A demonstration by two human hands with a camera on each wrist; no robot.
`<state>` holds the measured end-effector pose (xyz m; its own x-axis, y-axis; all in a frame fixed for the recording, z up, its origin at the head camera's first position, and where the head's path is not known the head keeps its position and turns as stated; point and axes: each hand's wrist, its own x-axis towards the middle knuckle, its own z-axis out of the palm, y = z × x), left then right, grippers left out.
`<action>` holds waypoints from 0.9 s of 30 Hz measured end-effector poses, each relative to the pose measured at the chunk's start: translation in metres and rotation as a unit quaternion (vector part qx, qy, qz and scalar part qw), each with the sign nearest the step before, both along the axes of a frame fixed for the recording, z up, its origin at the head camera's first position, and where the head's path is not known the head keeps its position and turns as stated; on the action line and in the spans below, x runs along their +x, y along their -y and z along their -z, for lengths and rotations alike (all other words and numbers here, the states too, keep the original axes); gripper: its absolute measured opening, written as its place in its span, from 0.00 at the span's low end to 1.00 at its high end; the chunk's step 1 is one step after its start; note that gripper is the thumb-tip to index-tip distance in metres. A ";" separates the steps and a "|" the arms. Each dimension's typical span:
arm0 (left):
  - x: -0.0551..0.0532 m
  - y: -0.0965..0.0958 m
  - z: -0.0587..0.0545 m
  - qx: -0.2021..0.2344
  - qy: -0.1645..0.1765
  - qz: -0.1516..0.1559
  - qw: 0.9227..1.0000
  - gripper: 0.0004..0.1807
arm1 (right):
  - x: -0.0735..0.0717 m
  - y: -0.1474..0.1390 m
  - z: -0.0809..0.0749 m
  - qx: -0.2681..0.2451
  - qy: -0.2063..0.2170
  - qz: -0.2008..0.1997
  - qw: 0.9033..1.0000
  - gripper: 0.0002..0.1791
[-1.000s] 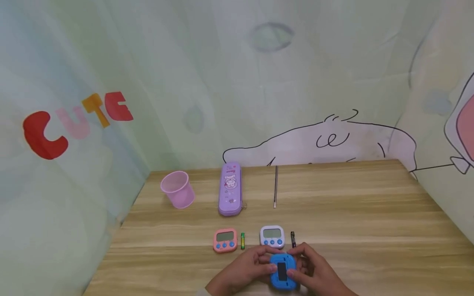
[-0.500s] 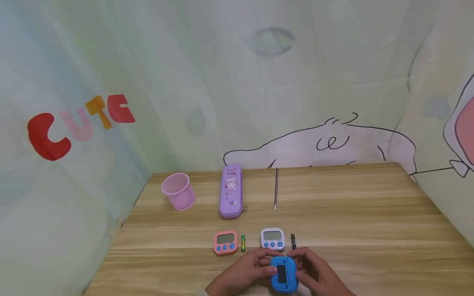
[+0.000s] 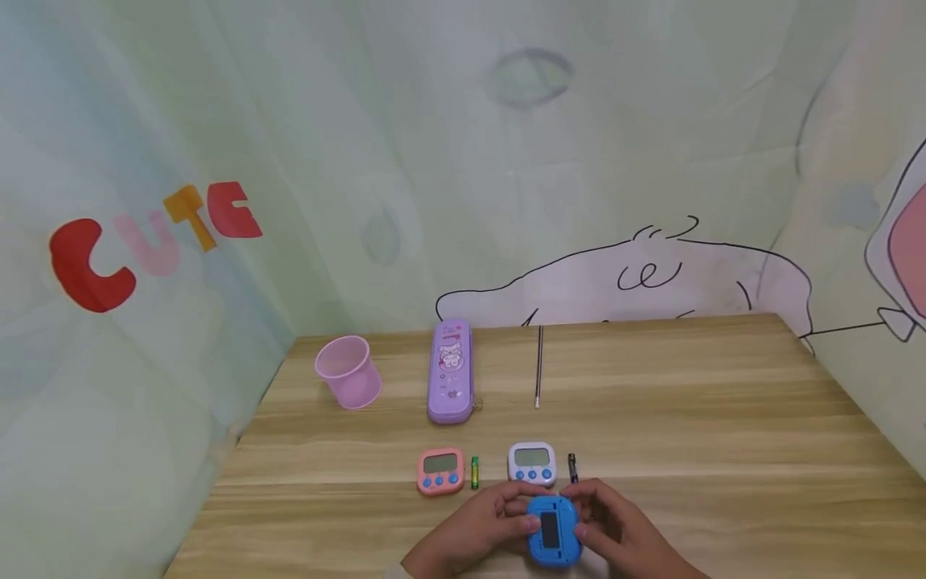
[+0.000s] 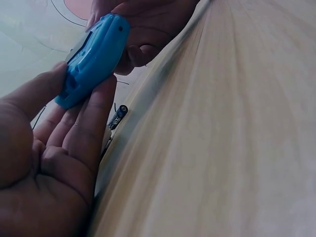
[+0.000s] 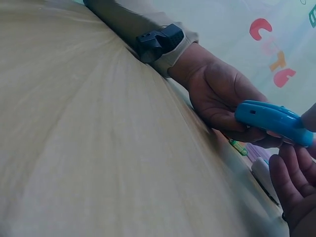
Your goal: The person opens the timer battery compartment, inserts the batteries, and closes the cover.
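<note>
A blue digital timer (image 3: 567,531), its back with a dark rectangle turned up, is between my two hands near the table's front. My left hand (image 3: 477,523) grips its left side, thumb on the back and fingers beneath, as the left wrist view shows. On the other side my right hand (image 3: 625,531) pinches it, the thumb at the right edge. The right wrist view catches the side of the blue timer (image 5: 271,118) above the table. Just beyond my hands lie a white timer (image 3: 532,464) and a dark battery (image 3: 573,468), partly hidden by my right fingers.
Left of the white timer are a green battery (image 3: 474,473) and a pink timer (image 3: 440,471). Farther back stand a pink cup (image 3: 350,378), a purple pencil case (image 3: 450,374) and a dark pencil (image 3: 538,366). A printed curtain (image 3: 362,161) borders the wooden table (image 3: 723,418).
My right thumb has slid from the back of the blue timer out to its right edge. The left hand keeps its grip, and the things on the table have not moved.
</note>
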<state>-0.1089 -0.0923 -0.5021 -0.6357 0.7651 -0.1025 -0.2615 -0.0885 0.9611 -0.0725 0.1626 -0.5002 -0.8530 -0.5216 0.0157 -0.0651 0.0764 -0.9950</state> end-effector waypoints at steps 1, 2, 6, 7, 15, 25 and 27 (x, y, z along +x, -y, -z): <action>0.000 0.000 0.000 0.000 0.000 0.000 1.000 0.22 | -0.001 0.000 0.000 0.003 0.004 0.001 1.000 0.21; -0.001 0.000 0.000 0.000 0.000 0.000 1.000 0.22 | -0.001 0.000 -0.001 0.005 0.008 0.001 1.000 0.21; -0.001 -0.001 0.000 -0.010 -0.001 -0.008 1.000 0.22 | -0.004 -0.002 0.000 0.011 0.017 0.005 1.000 0.20; -0.001 -0.001 -0.001 -0.015 0.000 -0.011 1.000 0.22 | -0.004 -0.002 0.000 0.012 0.019 0.006 1.000 0.20; -0.001 -0.001 -0.004 -0.028 0.020 -0.020 0.999 0.22 | -0.005 -0.002 -0.001 0.008 0.038 0.011 0.999 0.20; -0.001 0.000 -0.003 -0.026 0.003 -0.016 1.000 0.23 | -0.007 -0.002 0.000 -0.025 0.066 -0.010 0.997 0.20; -0.001 0.001 -0.001 -0.031 0.000 -0.016 0.999 0.23 | -0.008 -0.003 0.000 -0.035 0.079 -0.017 0.996 0.20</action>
